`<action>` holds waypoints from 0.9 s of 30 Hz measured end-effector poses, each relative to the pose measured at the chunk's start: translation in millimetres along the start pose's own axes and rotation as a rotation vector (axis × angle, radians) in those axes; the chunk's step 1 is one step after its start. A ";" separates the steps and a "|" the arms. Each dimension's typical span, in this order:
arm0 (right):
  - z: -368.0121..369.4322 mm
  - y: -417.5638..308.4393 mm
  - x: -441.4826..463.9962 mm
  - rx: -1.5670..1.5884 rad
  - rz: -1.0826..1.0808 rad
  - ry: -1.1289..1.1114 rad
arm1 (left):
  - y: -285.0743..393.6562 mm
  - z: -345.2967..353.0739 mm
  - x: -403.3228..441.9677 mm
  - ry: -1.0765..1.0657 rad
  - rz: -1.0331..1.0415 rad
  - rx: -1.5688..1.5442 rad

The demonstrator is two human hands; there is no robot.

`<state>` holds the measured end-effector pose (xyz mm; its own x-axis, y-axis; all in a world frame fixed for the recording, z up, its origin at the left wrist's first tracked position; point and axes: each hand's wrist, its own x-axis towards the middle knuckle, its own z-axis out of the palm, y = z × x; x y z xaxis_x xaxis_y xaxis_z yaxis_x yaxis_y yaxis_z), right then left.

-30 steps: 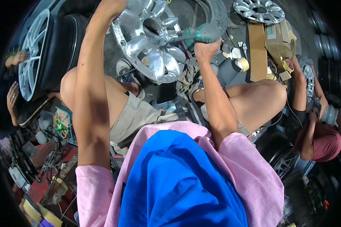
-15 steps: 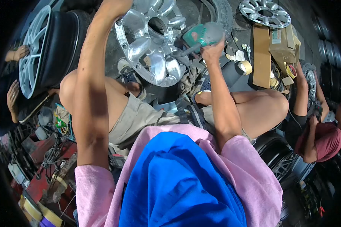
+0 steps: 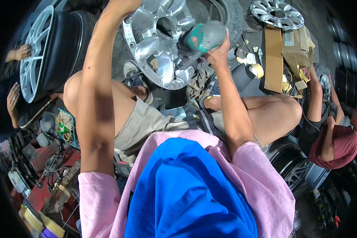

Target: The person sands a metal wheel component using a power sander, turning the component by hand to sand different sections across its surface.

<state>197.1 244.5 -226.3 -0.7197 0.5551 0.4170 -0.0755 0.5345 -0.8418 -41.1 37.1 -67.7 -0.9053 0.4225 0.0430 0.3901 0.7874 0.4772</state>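
A shiny bare-metal wheel face (image 3: 147, 48) with broad spokes and holes along its rim lies in front of my feet. My right hand (image 3: 219, 53) is closed round a green and grey power sander (image 3: 205, 36). The sander sits over the right side of the wheel face, its working end blurred and partly hidden behind the body. At the top edge of the view, my left hand (image 3: 127, 4) is beside the wheel's upper left rim; its fingers are cut off or hidden, so its grip does not show.
A tyre (image 3: 235, 18) lies behind the sander. To the right are a tape roll (image 3: 256, 71), a cardboard box (image 3: 273, 59) and another wheel face (image 3: 277, 14). At left, another person's hands hold a large wheel (image 3: 36, 55). A person in a red shirt (image 3: 334, 147) works at right.
My right hand and the sander have shifted slightly left, and the sander has turned a little. The wheel face has moved slightly right and up in view. My left arm has moved slightly right.
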 end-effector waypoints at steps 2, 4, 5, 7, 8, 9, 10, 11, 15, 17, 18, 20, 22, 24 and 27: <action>-2.0 -5.9 2.4 -0.107 -0.100 -0.051 | -2.0 0.3 2.0 -0.004 -0.008 -0.006; -8.2 -4.0 4.6 -0.075 -0.089 -0.003 | 2.3 -3.2 -2.4 0.000 -0.019 -0.018; -10.1 -3.8 4.7 -0.073 -0.096 -0.006 | 11.5 -8.5 -12.5 0.016 0.030 -0.024; -14.3 -3.7 -3.3 -0.172 0.042 0.035 | 12.8 -9.5 -15.1 0.029 0.073 -0.030; -11.8 -2.4 -5.4 -0.173 0.042 0.032 | 9.7 -5.3 -6.7 0.007 0.022 -0.013; -8.1 -0.7 -7.9 -0.090 0.025 0.073 | 8.7 -2.2 -2.5 -0.017 -0.027 0.004; -5.2 -1.8 -8.7 -0.050 0.017 0.097 | 9.2 -1.1 -2.1 -0.019 -0.026 0.003; -2.3 -3.3 -9.3 -0.009 0.008 0.121 | 10.4 -0.6 -1.0 -0.013 -0.025 0.000; 9.6 -2.7 -11.4 -0.076 -0.023 0.142 | 13.3 -2.8 -4.7 -0.022 -0.045 -0.035; 16.2 11.9 -11.8 -0.063 0.010 0.215 | 17.1 -3.4 -11.8 0.010 -0.057 -0.028; 16.5 24.6 -7.1 -0.190 0.018 0.272 | 18.9 -2.7 -15.4 0.033 -0.061 -0.020; 13.1 23.4 -3.9 -0.323 0.029 0.332 | 24.0 -4.6 -20.3 0.026 -0.053 -0.018; 7.6 16.4 -5.7 -0.303 0.125 0.349 | 27.8 -5.3 -19.3 0.018 -0.041 -0.018; 6.9 4.0 -8.9 -0.269 0.144 0.351 | 30.1 -3.5 -16.6 0.048 -0.044 0.019; 11.3 -10.7 -6.1 -0.207 0.159 0.305 | 49.2 -11.9 -19.9 -0.014 -0.054 0.002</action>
<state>194.5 228.2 -223.7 -0.4712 0.7881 0.3960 0.1834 0.5267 -0.8300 -5.9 62.1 -34.7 -0.9226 0.3856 0.0053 0.3414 0.8102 0.4765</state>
